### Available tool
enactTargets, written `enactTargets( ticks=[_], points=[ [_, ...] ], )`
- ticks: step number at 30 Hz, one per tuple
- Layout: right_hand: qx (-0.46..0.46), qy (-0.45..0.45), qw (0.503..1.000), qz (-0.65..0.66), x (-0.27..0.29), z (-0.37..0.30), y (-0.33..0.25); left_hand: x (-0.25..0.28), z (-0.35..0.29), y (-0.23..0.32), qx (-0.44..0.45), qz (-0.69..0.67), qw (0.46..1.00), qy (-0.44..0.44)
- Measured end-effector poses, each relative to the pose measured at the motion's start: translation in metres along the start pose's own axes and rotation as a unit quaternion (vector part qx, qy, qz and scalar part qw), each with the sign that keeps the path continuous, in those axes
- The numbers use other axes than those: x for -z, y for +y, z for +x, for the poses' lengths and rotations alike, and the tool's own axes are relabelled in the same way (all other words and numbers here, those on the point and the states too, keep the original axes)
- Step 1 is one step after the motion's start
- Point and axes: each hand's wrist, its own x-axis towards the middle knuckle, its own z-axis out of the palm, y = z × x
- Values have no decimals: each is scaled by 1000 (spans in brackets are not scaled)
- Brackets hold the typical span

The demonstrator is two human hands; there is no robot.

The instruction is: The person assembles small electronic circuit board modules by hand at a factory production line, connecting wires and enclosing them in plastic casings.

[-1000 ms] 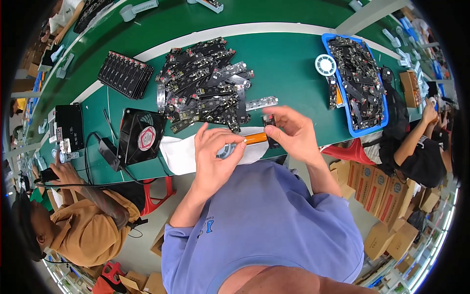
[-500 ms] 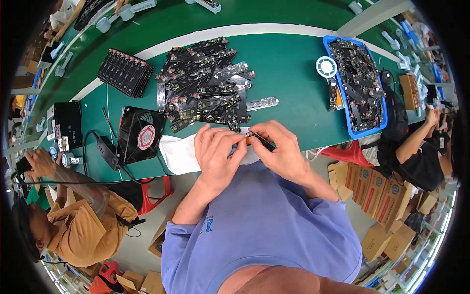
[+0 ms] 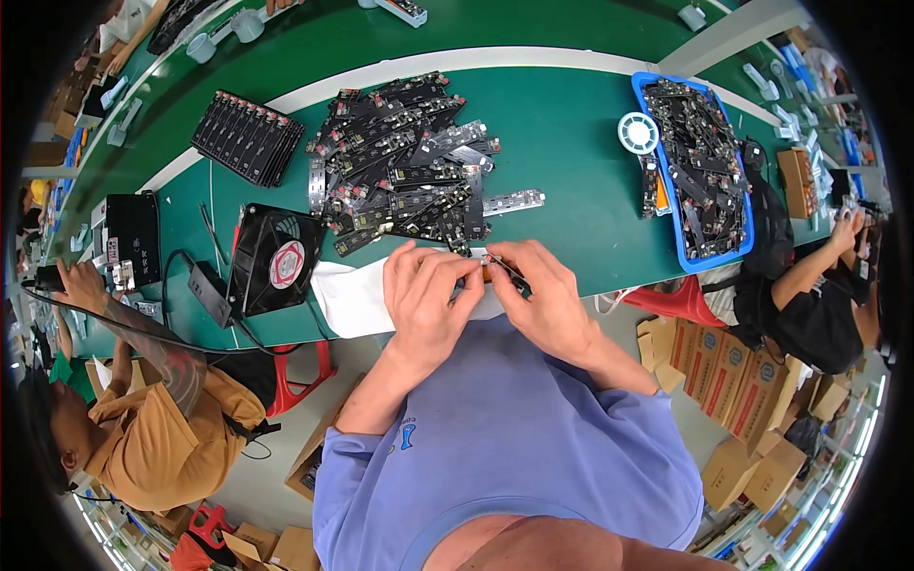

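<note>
My left hand (image 3: 425, 303) and my right hand (image 3: 543, 297) meet over the near edge of the table, both closed in a pinch. Between their fingertips is a small dark circuit board (image 3: 519, 284) with an orange part (image 3: 488, 273); the fingers hide most of it. A white sheet (image 3: 352, 300) lies under my left hand and beside it. Just beyond my hands spreads a heap of black strip-shaped circuit boards (image 3: 400, 171). One silvery strip board (image 3: 514, 202) sticks out of the heap to the right.
Left of the sheet stands a black fan (image 3: 276, 262) with a cable. Behind it is a neat stack of black boards (image 3: 248, 138). At the right, a blue basket (image 3: 674, 214) holds many boards, with a white round part (image 3: 638, 133) beside it. Co-workers sit at both sides.
My hands stay together at nearly the same spot, and the board between them has tilted slightly. The co-worker at the left has moved a hand.
</note>
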Motion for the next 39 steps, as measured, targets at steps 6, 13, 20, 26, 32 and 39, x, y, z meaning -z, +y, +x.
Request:
enactTargets(
  ticks=[6, 13, 20, 26, 32, 39],
  points=[
    [-2, -15, 1000, 8, 1, 0, -1, -2, -1, -2, -13, 16, 1000, 4],
    [-10, -30, 999, 21, 5, 2, -1, -2, 3, -4, -27, -6, 1000, 12],
    [-47, -33, 998, 38, 5, 4, -7, -1, 3, -3, -21, -20, 999, 16],
    [-43, -25, 998, 27, 4, 3, -7, -3, 3, -2, -25, 1, 1000, 18],
    [-7, -26, 1000, 10, 3, 2, -4, -4, 2, -3, -43, 30, 998, 23],
    [14, -17, 1000, 2, 2, 3, 0, -3, 4, -4, -51, 16, 998, 12]
  ],
)
